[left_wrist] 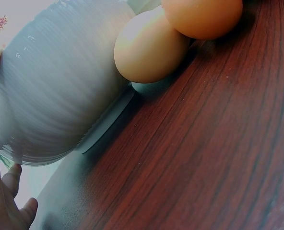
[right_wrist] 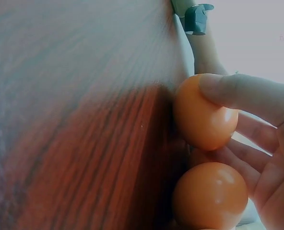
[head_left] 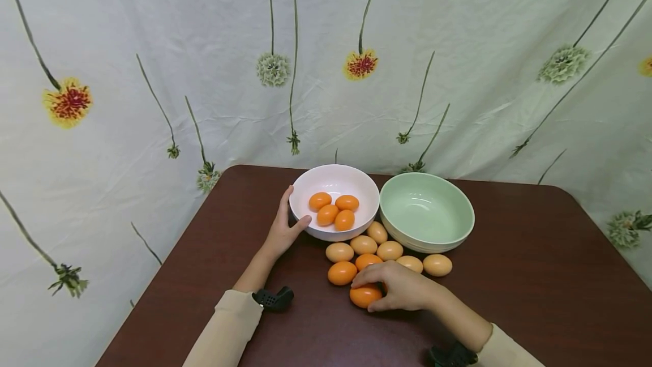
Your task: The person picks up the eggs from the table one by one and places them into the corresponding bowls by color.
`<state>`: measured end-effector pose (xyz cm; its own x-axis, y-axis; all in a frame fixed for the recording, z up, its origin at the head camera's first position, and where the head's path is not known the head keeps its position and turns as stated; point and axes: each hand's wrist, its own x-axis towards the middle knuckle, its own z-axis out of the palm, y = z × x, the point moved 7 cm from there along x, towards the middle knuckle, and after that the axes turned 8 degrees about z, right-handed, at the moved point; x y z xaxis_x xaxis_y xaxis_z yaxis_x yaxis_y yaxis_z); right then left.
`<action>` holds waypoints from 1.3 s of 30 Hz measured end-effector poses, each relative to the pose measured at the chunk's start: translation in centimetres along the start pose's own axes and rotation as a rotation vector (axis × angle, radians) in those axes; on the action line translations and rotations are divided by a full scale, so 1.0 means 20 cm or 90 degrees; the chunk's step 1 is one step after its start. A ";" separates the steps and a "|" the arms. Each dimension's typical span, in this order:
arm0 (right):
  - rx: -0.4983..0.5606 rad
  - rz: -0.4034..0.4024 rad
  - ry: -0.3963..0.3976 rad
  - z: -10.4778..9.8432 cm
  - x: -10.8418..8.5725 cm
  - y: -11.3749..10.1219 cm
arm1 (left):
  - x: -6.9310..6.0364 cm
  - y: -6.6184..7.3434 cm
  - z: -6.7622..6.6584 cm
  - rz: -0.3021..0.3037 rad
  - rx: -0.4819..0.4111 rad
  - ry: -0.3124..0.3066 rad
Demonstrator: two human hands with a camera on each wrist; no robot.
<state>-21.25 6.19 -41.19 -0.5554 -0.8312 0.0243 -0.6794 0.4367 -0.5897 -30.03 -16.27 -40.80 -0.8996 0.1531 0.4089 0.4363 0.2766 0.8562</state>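
Observation:
My left hand (head_left: 282,231) grips the near left side of a white bowl (head_left: 367,200), thumb at the rim and fingers along its ribbed outer wall. Several orange eggs (head_left: 327,214) lie inside that bowl. My right hand (head_left: 404,287) pinches an orange egg (head_left: 365,297) between thumb and fingers, low at the table. Under its palm sits a second orange egg (right_wrist: 210,196), mostly hidden in the head view. Two more orange eggs (head_left: 342,273) lie just beyond the right fingers, beside several paler, tan eggs (head_left: 389,250).
A green bowl (head_left: 428,211) with nothing in it stands right of the white one, their rims almost touching. Both are near the back edge of the dark wooden table (head_left: 530,254). Behind hangs a flower-patterned cloth (head_left: 316,101).

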 end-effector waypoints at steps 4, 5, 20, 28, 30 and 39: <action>0.013 0.005 0.004 0.00 0.00 0.00 | 0.00 0.00 0.00 -0.001 0.001 0.001; 0.019 0.008 0.006 -0.01 0.00 0.00 | 0.00 0.00 0.00 -0.003 0.002 0.001; 0.119 0.025 0.024 -0.09 0.02 -0.01 | 0.00 -0.01 0.00 -0.010 0.000 0.003; 0.115 0.030 0.038 -0.14 0.05 0.00 | 0.00 0.00 0.00 -0.010 0.006 0.003; 0.116 0.029 0.041 -0.15 0.06 0.00 | 0.00 0.00 0.00 -0.010 0.006 0.003; 0.155 0.031 0.069 -0.22 0.09 0.01 | 0.00 0.00 0.00 -0.015 0.009 0.002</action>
<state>-24.47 6.29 -37.69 -0.6417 -0.7639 0.0686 -0.5219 0.3693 -0.7689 -29.96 -16.32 -40.78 -0.9097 0.1434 0.3898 0.4153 0.2940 0.8609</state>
